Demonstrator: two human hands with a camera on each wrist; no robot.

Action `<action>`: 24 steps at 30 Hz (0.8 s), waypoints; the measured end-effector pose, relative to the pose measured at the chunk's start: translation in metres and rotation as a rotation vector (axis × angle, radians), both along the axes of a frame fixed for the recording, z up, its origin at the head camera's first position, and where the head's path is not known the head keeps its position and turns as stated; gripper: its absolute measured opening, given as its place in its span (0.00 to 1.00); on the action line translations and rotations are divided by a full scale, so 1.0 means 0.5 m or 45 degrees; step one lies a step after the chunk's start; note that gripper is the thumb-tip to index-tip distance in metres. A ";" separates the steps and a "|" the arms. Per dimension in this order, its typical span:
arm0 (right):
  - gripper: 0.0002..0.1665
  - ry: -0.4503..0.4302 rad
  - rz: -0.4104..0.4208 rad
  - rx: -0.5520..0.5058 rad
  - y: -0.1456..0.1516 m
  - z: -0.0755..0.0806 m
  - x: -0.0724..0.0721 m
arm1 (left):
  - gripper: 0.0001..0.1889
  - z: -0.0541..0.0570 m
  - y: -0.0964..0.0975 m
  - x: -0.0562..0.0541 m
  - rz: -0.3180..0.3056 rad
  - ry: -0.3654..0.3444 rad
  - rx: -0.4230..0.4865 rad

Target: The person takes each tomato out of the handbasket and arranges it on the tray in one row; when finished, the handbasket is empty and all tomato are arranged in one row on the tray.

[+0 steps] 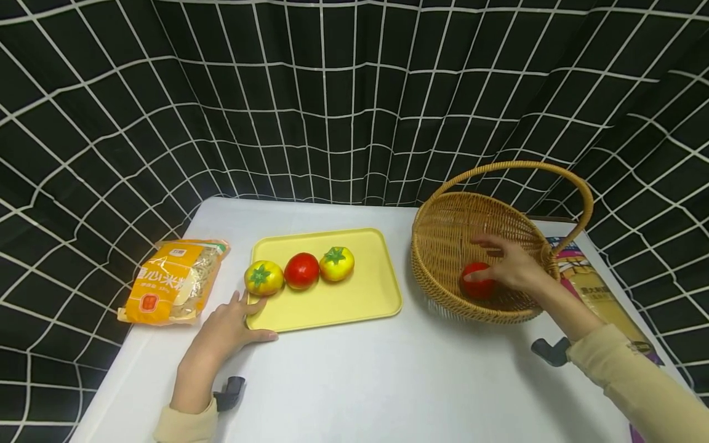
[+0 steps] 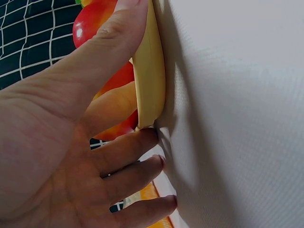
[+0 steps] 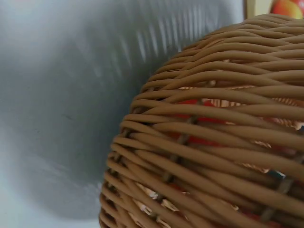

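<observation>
On the left, my left hand [image 1: 229, 326] touches the near left corner of a yellow tray [image 1: 343, 307]. Its thumb [image 2: 111, 38] lies along the rim, one finger reaches inside, and the others spread outside. Two yellow tomatoes [image 1: 263, 278] with green star-shaped tops and a round red fruit [image 1: 301, 271] between them sit in a row on the tray. My right hand [image 1: 512, 264] is inside a wicker basket [image 1: 443, 246], fingers apart, its thumb over a round red fruit [image 1: 477, 289]. In the right wrist view, the basket's woven wall [image 3: 213, 128] hides that hand.
An orange-and-clear food bag [image 1: 172, 283] lies left of the tray. Beyond the basket, a purple-and-yellow package [image 1: 604, 289] lies along the table's right side. The basket's tall handle [image 1: 581, 191] arches over it. A black gridded curtain [image 1: 343, 92] surrounds the white table [image 1: 360, 381].
</observation>
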State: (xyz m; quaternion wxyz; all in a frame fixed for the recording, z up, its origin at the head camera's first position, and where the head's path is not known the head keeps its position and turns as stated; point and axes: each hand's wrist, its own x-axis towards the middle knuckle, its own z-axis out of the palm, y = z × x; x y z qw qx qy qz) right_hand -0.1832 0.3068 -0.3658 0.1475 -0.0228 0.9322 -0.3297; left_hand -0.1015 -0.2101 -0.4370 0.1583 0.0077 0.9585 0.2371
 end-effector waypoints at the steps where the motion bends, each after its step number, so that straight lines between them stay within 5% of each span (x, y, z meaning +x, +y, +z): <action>1: 0.51 -0.007 0.006 0.015 0.001 -0.001 -0.001 | 0.48 0.001 0.000 0.000 0.002 0.001 0.000; 15: 0.52 -0.045 0.076 0.088 0.011 -0.022 -0.004 | 0.47 0.003 0.000 0.007 0.003 0.022 0.015; 24: 0.44 -0.027 0.080 0.130 0.014 -0.026 -0.001 | 0.47 0.003 0.000 0.006 0.004 0.009 0.014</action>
